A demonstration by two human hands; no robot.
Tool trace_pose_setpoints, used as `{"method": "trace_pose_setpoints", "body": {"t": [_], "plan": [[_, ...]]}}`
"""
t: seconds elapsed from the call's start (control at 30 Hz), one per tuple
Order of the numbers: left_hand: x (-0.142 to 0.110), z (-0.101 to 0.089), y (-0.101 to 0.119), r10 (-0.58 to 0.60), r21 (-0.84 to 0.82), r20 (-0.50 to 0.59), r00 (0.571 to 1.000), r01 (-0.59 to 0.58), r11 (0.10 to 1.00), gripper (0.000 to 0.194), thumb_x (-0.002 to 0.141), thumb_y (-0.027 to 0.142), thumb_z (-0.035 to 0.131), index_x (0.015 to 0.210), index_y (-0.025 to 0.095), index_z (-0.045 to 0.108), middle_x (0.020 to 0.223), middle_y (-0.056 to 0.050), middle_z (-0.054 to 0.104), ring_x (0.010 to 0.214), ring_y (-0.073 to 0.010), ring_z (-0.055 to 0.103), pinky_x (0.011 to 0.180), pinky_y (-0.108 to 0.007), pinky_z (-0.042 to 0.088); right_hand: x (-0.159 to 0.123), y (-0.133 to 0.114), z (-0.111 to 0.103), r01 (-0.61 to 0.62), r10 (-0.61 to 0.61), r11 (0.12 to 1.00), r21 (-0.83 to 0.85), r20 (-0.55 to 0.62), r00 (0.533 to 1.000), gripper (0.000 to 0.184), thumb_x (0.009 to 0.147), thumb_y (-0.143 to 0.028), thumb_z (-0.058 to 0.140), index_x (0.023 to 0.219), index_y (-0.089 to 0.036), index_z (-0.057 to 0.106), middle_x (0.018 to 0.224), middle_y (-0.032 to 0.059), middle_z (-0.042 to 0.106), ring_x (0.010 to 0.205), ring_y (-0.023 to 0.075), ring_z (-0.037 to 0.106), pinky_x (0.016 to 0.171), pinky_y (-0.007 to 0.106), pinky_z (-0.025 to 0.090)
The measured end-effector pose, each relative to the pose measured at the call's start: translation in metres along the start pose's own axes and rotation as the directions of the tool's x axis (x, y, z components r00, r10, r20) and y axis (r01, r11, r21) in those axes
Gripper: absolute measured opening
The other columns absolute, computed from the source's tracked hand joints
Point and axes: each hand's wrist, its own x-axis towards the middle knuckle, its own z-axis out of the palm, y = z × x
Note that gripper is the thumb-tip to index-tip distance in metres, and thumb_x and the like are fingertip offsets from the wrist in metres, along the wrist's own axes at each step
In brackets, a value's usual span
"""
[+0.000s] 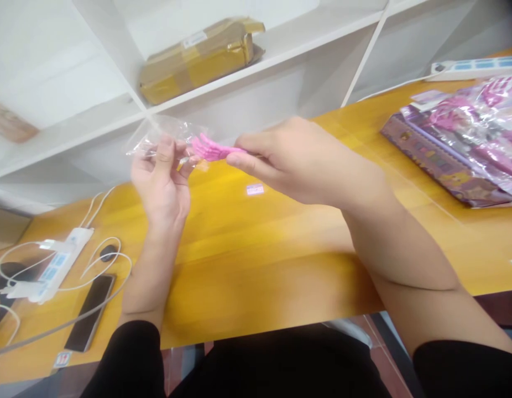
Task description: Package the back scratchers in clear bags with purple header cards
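Observation:
My left hand (162,179) is raised above the back of the table, its fingers closed on a clear plastic bag (142,135). Level with it, my right hand (297,160) pinches the narrow end of a pink piece (210,149) with several finger-like prongs. The pronged end points left and lies at the bag's right side, close to my left fingertips. Whether the prongs are inside the bag or just beside it, I cannot tell. Glare and blur hide the bag's opening.
Behind stands a white shelf with a brown taped box (198,58). At left lie a power strip (59,265), white cables and a dark phone (90,312). A small label (255,189) sits mid-table. At right, a patterned box (447,160) holds pink packaged items (484,121).

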Motion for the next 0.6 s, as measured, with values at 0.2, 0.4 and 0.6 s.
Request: {"method": "trace_pose_setpoints", "body": {"t": [0.2,0.4,0.6], "plan": [[-0.002,-0.002,-0.002,-0.03,0.014,0.037,0.999,0.03,0.999,0.049,0.077,0.059,0.105,0.09,0.024,0.073,0.086,0.003,0.079,0.082,-0.0127,0.08,0.066,-0.02,0.065,0.001,0.002,0.0,-0.034,0.034,0.999,0.005,0.059,0.998,0.067,0.124,-0.064,0.033,0.089,-0.015,0.063,0.069,0.0033,0.051,0.062,0.0116,0.03,0.071,0.032,0.021],[-0.004,-0.003,-0.002,-0.032,0.011,0.068,0.997,0.031,0.999,0.033,0.087,0.049,0.102,0.088,0.028,0.075,0.086,0.004,0.078,0.083,-0.0121,0.079,0.072,-0.023,0.069,0.001,0.005,0.001,-0.007,0.002,0.997,0.078,0.074,0.997,0.067,0.124,-0.064,0.03,0.09,-0.015,0.061,0.075,0.0056,0.057,0.065,0.0133,0.039,0.073,0.032,0.022],[-0.005,-0.002,-0.004,-0.027,0.053,0.101,0.995,0.022,0.998,0.035,0.087,0.049,0.101,0.09,0.027,0.073,0.088,0.002,0.078,0.088,-0.0155,0.081,0.079,-0.028,0.072,0.001,0.015,0.001,0.053,-0.068,0.974,0.22,0.063,0.996,0.057,0.124,-0.061,0.035,0.101,-0.017,0.064,0.079,0.0034,0.059,0.07,0.014,0.042,0.075,0.032,0.026]]}}
